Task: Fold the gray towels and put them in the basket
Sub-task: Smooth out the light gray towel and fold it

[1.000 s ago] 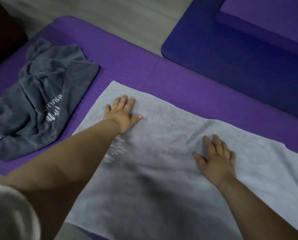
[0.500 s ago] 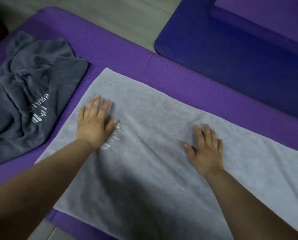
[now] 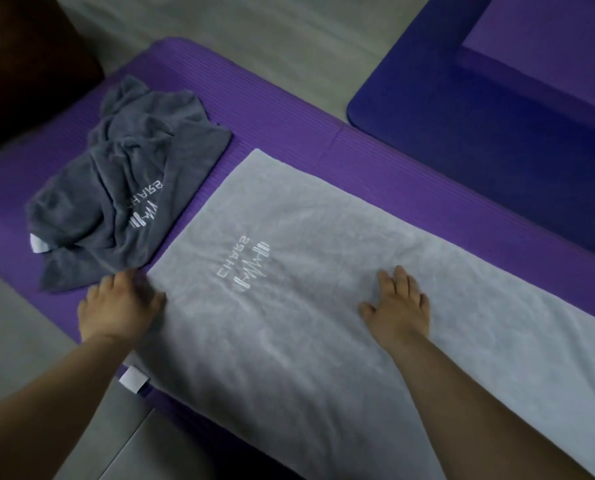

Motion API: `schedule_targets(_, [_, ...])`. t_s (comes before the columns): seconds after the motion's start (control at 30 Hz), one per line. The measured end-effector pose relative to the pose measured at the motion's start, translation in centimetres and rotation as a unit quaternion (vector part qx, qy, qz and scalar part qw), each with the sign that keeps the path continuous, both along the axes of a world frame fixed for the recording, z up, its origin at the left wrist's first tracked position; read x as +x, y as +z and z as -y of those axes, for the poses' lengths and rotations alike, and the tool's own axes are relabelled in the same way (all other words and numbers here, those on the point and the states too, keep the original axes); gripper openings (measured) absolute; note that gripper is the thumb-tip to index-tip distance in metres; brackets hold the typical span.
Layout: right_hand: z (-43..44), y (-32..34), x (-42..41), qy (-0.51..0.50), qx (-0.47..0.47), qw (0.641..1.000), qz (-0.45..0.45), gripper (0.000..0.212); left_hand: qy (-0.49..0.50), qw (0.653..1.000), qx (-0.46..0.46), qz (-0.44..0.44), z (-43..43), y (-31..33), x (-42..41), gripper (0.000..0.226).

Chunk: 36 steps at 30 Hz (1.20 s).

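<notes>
A light gray towel [image 3: 323,306] lies spread flat on the purple mat [image 3: 289,133], its white logo facing up. My left hand [image 3: 119,306] rests across the towel's left edge, thumb on the cloth and fingers blurred just off it. My right hand [image 3: 400,306] presses flat on the middle of the towel, fingers straight and spread. A dark gray towel [image 3: 126,188] lies crumpled on the mat to the left, its near corner just beyond my left fingers. No basket is in view.
A dark blue mat [image 3: 479,109] with a purple pad on it lies at the back right. Gray floor [image 3: 254,39] shows beyond and in front of the purple mat. A dark brown object [image 3: 19,64] stands at the far left.
My left hand has slid from the far side of the light towel back and left to its left edge, uncovering the logo. My right hand has stayed pressed near the middle.
</notes>
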State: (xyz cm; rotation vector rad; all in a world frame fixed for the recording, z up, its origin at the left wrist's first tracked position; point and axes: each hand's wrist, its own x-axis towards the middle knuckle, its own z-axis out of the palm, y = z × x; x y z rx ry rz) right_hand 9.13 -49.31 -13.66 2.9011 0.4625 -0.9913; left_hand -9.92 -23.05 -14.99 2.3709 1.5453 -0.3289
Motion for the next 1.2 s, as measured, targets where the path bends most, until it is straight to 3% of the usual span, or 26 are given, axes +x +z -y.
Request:
schedule_targets(0.07, [-0.7,0.3,-0.1,-0.050,0.035,0.998,0.018,0.062,0.031,0.999,-0.032,-0.031,0.0,-0.2,-1.0,0.047])
schedule_targets(0.13, [-2.1,0.7,-0.5,-0.103,0.112,0.987,0.048,0.056,-0.015,0.998,-0.020,-0.059,-0.1,0.3,-1.3,0.035])
schedule_targets(0.2, [-4.4,1.2,-1.2,-0.136,0.220,0.964,0.055,0.048,-0.063,0.998,-0.013,0.015,0.6,1.1,-1.0,0.029])
schedule_targets(0.27, [-7.6,1.9,-1.7,-0.171,0.313,0.934,0.027,0.041,-0.083,0.985,-0.072,0.136,2.3,2.3,-0.4,0.037])
schedule_targets(0.37, [-12.5,3.2,-2.1,-0.229,0.378,0.890,-0.112,0.042,-0.112,0.932,-0.228,0.257,4.6,3.7,0.2,0.029])
schedule_targets(0.47, [-15.4,4.2,-3.1,-0.273,0.386,0.834,-0.285,0.065,-0.094,0.891,-0.316,0.314,5.2,4.6,0.0,0.025])
schedule_targets(0.57, [-16.1,3.9,-4.3,-0.213,0.342,0.871,-0.282,0.077,-0.144,0.871,-0.369,0.289,6.3,5.7,0.2,0.017])
schedule_targets(0.63, [-15.5,3.5,-4.0,-0.172,0.316,0.912,-0.196,0.055,-0.181,0.850,-0.414,0.270,7.3,6.0,0.7,0.034])
schedule_targets(0.73, [-13.2,3.4,-2.2,-0.170,0.303,0.933,-0.097,0.034,-0.201,0.842,-0.441,0.239,8.4,6.1,1.4,0.029])
schedule_targets(0.8, [-10.6,3.5,-0.4,-0.193,0.310,0.929,-0.058,0.036,-0.210,0.835,-0.450,0.236,8.9,5.7,1.4,0.036])
schedule_targets(0.9, [-6.6,3.9,1.8,-0.224,0.362,0.905,-0.021,0.032,-0.210,0.843,-0.427,0.252,10.2,6.2,1.6,0.017])
schedule_targets(1.0, [-2.2,4.6,3.4,-0.239,0.403,0.883,-0.022,0.025,-0.187,0.837,-0.430,0.282,12.7,7.3,2.7,0.030])
schedule_targets(1.1, [3.9,6.0,5.1,-0.250,0.421,0.871,-0.046,0.035,-0.212,0.817,-0.462,0.273,17.0,9.7,5.1,0.008])
schedule_targets(1.2, [12.9,8.1,6.3,-0.258,0.414,0.870,-0.068,0.034,-0.284,0.796,-0.483,0.227,22.4,12.2,8.3,0.028])
